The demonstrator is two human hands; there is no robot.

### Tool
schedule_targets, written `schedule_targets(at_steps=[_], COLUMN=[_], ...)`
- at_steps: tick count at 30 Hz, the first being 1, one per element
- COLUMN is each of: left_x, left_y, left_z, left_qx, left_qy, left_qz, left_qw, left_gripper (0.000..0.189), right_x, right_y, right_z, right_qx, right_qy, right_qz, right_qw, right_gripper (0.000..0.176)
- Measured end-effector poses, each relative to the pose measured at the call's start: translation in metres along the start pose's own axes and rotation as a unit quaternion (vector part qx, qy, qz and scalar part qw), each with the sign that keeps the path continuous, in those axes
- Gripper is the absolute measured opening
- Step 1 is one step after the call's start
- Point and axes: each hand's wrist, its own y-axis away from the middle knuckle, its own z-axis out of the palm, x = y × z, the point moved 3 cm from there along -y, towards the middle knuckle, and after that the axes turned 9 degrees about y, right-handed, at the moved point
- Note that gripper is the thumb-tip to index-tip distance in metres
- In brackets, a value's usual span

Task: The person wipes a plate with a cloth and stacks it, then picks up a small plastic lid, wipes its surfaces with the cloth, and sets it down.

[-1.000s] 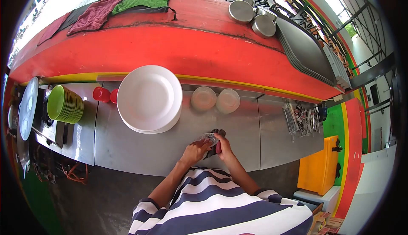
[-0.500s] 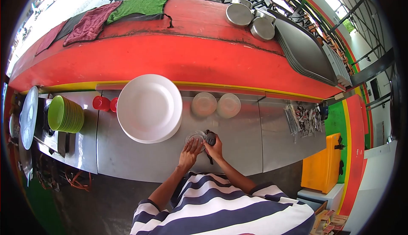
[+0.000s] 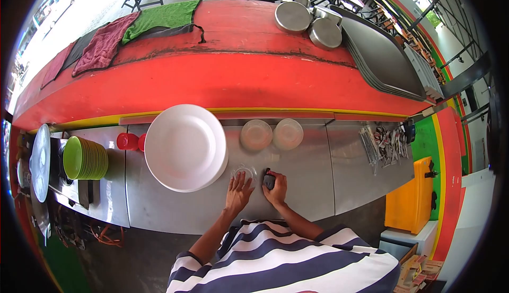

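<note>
My left hand (image 3: 239, 193) lies with its fingers stretched out on a clear, round, see-through piece (image 3: 251, 169), which looks like a bowl or lid and is partly hidden under the fingers. Just to the right, my right hand (image 3: 277, 191) is closed around a small dark object (image 3: 269, 180) whose kind I cannot make out. Both hands are low over the metal counter (image 3: 297, 203). Behind them stand two round, translucent containers (image 3: 256, 135) side by side. A stack of large white plates (image 3: 183, 147) is to the left of my left hand.
Green bowls (image 3: 85, 158) are stacked at the left, near red cups (image 3: 127, 141). Cutlery (image 3: 389, 144) lies at the right end. A raised red ledge (image 3: 228, 83) bears cloths (image 3: 159, 21), metal pots (image 3: 325, 32) and large trays (image 3: 379, 54). A yellow box (image 3: 408, 197) stands at the right.
My right hand has moved away to the right from the clear piece, with the dark object in it. My left hand stays on the clear piece. The camera view has shifted slightly.
</note>
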Motion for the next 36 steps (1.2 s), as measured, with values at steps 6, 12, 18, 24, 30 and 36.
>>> schedule_targets(at_steps=[6,12,18,24,30,36], left_x=[0.021,0.038,0.013,0.008,0.011,0.019], left_y=[-0.075,-0.141,-0.15,-0.15,-0.157,-0.16], left_z=[-0.035,-0.042,-0.025,-0.03,-0.047,-0.052], left_qx=[0.105,0.079,0.072,0.103,0.096,0.049], left_qy=[0.076,-0.066,-0.119,-0.076,0.002,-0.056], left_qz=[0.008,0.05,0.076,0.123,0.132,0.182], left_qw=[0.992,0.993,0.987,0.984,0.987,0.98], left_gripper=[0.053,0.049,0.04,0.027,0.025,0.041], right_x=[-0.002,0.001,0.002,0.002,0.003,0.002], right_y=[-0.003,-0.004,-0.004,-0.003,-0.001,0.0], right_z=[-0.002,-0.002,-0.005,-0.006,-0.006,-0.008], right_qx=[-0.017,-0.015,-0.014,-0.015,-0.008,-0.01], right_qy=[0.034,0.045,0.046,0.047,0.054,0.051], right_qz=[0.007,-0.014,-0.009,-0.006,-0.007,-0.005], right_qw=[0.999,0.999,0.999,0.999,0.998,0.999], right_gripper=[0.055,0.059,0.06,0.06,0.059,0.058])
